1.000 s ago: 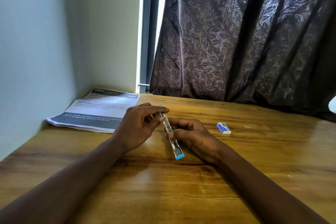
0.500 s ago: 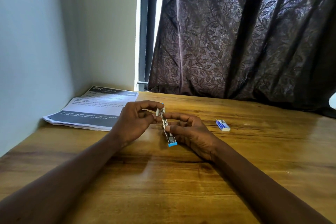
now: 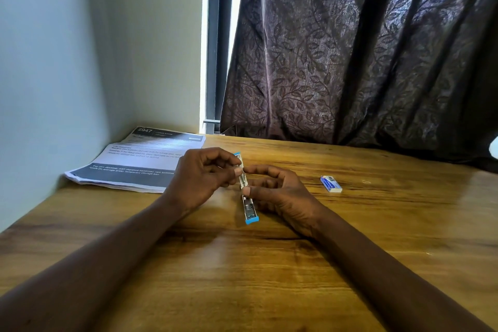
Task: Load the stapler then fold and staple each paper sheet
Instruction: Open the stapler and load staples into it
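Head view: both hands grip the opened stapler.

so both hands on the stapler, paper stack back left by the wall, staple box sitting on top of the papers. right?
Not quite. The staple box lies on the bare table, right of the hands and well apart from the paper stack; the head view shows it. The rest holds: left hand and right hand both hold the stapler, papers back left by the wall.

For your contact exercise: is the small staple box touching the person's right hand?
Apart. The head view shows the staple box lying on the table, bare wood plainly visible between it and the right hand, which holds the stapler.
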`<action>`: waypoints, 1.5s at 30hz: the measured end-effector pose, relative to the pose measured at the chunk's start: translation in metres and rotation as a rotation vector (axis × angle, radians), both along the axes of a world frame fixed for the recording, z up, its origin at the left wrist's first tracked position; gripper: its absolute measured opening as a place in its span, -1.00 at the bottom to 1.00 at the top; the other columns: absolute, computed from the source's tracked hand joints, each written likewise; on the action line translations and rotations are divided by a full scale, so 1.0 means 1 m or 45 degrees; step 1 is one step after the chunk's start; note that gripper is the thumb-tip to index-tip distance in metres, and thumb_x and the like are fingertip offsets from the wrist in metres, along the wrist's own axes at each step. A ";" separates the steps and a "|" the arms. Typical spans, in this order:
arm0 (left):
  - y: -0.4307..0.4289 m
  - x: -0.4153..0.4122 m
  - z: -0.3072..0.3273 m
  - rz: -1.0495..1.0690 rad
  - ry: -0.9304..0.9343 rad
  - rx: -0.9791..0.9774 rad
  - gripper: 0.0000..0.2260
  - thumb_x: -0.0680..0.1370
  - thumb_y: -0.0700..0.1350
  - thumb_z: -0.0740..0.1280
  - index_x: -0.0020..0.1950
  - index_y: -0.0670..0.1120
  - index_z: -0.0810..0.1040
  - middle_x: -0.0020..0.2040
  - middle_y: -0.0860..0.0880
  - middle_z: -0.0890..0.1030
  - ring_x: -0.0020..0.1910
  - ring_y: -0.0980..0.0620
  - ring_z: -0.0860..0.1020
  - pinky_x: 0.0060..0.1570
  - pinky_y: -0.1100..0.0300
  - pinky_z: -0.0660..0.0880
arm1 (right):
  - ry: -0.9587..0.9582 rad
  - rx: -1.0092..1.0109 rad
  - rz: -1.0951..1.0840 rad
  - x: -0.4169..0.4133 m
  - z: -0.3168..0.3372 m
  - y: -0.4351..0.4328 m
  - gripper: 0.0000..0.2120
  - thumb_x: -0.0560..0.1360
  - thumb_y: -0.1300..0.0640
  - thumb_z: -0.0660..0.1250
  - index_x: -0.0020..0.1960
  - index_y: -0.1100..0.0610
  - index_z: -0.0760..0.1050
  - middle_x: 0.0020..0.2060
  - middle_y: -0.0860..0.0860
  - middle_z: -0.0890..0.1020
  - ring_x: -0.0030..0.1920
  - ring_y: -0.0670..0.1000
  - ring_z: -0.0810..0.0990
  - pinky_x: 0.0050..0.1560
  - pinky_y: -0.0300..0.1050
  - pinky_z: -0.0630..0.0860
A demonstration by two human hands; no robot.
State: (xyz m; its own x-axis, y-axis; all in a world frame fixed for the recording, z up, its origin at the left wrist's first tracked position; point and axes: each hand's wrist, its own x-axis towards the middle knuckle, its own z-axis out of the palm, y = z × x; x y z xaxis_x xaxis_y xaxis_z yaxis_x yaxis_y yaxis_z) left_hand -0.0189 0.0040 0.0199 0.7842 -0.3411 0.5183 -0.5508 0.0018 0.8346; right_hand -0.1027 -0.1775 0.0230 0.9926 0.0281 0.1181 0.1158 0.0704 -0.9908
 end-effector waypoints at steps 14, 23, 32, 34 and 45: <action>0.005 -0.002 0.001 0.292 -0.379 0.348 -0.91 0.46 -0.05 0.55 -0.05 0.08 0.74 -0.18 0.18 0.73 -0.32 0.16 0.66 -0.27 0.38 0.53 | 0.003 -0.003 0.008 0.000 -0.001 0.000 -0.60 0.44 0.36 0.51 0.26 0.24 0.59 0.05 0.26 0.72 -0.07 0.08 0.73 -0.09 -0.04 0.69; 0.004 0.000 -0.001 0.297 -0.465 0.402 -0.89 0.45 -0.05 0.57 -0.06 0.10 0.73 -0.16 0.20 0.71 -0.22 0.13 0.64 -0.23 0.46 0.45 | -0.006 -0.023 0.030 -0.002 0.000 0.001 -0.64 0.44 0.35 0.52 0.22 0.22 0.62 0.07 0.26 0.72 -0.06 0.07 0.73 -0.12 -0.08 0.68; -0.001 0.002 -0.005 0.304 -0.287 0.440 -0.86 0.46 0.01 0.55 -0.06 0.10 0.63 -0.24 0.14 0.68 -0.36 0.22 0.60 -0.33 0.44 0.43 | -0.005 -0.070 0.020 -0.001 -0.001 0.001 -0.66 0.45 0.33 0.51 0.22 0.25 0.62 -0.02 0.17 0.73 -0.07 0.05 0.72 -0.17 -0.13 0.66; -0.001 0.003 -0.005 0.284 -0.212 0.437 -0.83 0.47 0.03 0.54 -0.02 0.10 0.60 -0.23 0.12 0.69 -0.35 0.20 0.62 -0.32 0.35 0.49 | 0.005 -0.080 0.019 -0.002 0.001 0.001 -0.64 0.45 0.32 0.51 0.24 0.24 0.61 -0.01 0.18 0.73 -0.07 0.05 0.72 -0.17 -0.14 0.65; 0.000 0.003 -0.004 -0.017 0.026 0.476 -0.53 0.50 -0.11 0.51 0.30 0.13 0.38 -0.08 -0.02 0.67 -0.27 0.05 0.64 -0.14 0.05 0.61 | 0.005 -0.077 -0.019 -0.003 0.002 0.003 -0.59 0.43 0.30 0.53 0.27 0.21 0.58 0.04 0.20 0.73 -0.07 0.05 0.74 -0.21 -0.14 0.64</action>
